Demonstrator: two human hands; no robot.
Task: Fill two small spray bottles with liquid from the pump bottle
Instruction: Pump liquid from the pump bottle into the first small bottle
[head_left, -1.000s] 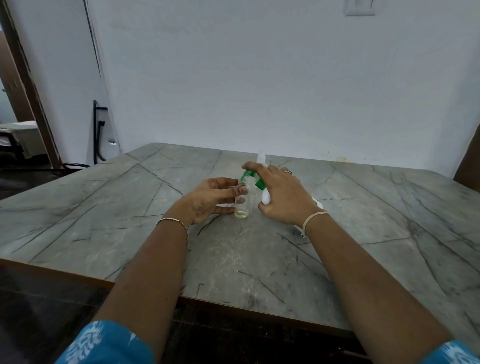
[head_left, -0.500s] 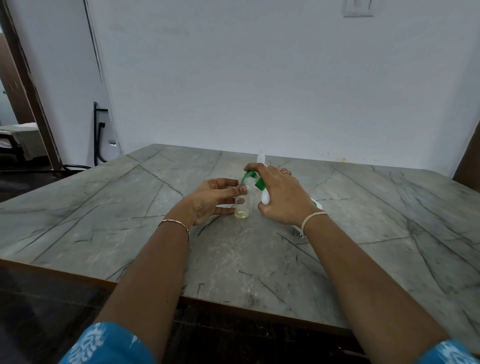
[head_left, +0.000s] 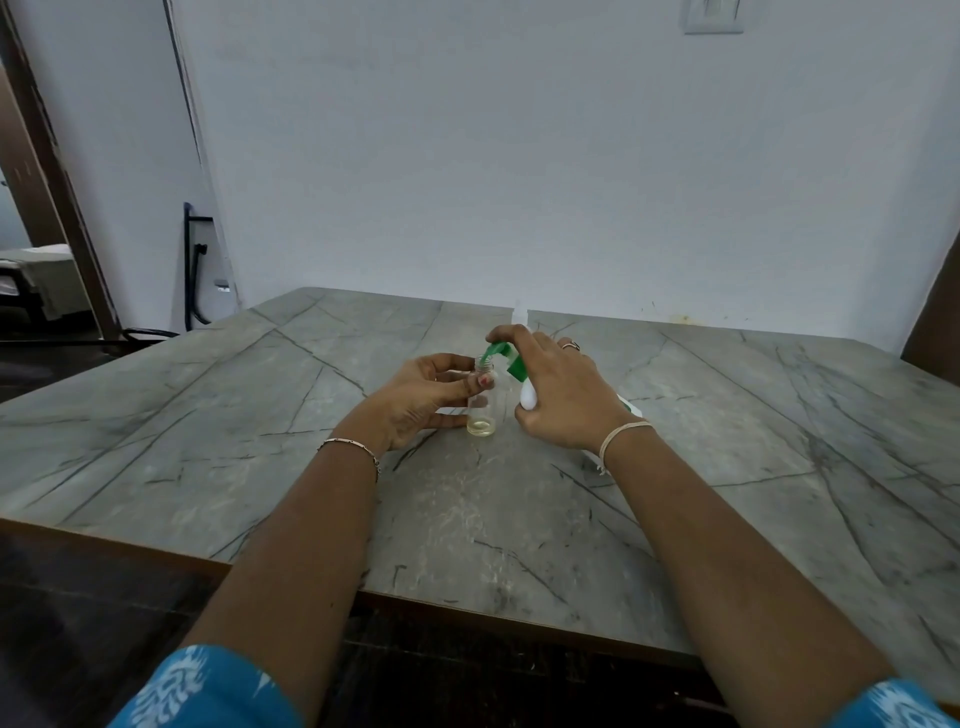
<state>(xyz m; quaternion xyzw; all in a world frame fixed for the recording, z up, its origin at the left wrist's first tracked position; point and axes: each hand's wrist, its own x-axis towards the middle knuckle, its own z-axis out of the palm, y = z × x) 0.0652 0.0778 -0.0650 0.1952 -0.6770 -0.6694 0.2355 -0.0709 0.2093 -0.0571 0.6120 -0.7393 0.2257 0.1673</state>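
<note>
Table (head_left: 727, 467) centre, off edges; left hand (head_left: 415, 400) grips bottle (head_left: 481, 413)

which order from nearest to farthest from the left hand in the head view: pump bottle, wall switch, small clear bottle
1. small clear bottle, held in the left hand itself.
2. pump bottle, just to the right, gripped by the right hand.
3. wall switch, far off, high up to the right.

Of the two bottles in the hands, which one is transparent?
The small bottle in the left hand: clear, with a little yellowish liquid at its base. The pump bottle in the right hand is white with a green pump.
</note>
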